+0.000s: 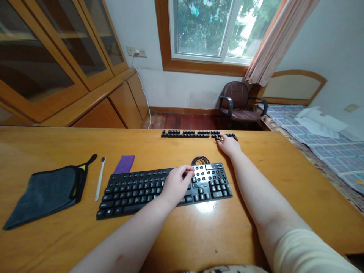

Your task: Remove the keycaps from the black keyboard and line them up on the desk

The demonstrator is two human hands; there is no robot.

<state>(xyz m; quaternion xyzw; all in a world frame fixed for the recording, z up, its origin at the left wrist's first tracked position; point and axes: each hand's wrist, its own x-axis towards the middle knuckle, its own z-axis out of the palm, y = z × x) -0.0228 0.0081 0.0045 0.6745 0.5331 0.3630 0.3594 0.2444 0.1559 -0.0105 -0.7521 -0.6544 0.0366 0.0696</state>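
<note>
A black keyboard (133, 189) lies on the wooden table in front of me, with bare key positions at its upper right. My left hand (176, 184) rests over its right half, thumb and fingertips pinched together beside those bare spots; whatever sits in the pinch is too small to make out. Along the table's far edge run rows of loose black keycaps (196, 134). My right hand (229, 146) reaches to their right end, fingers closed down on the keycaps there. A small gold-coloured glint shows at its fingers, and what they grip is hidden.
A coiled black cable (200, 160) sits behind the keyboard. To the left lie a purple cloth (124, 163), a white-handled toothbrush (99, 182) and a folded dark grey cloth (51, 193). Beyond the table stand an office chair (237, 96) and a bed (321, 136).
</note>
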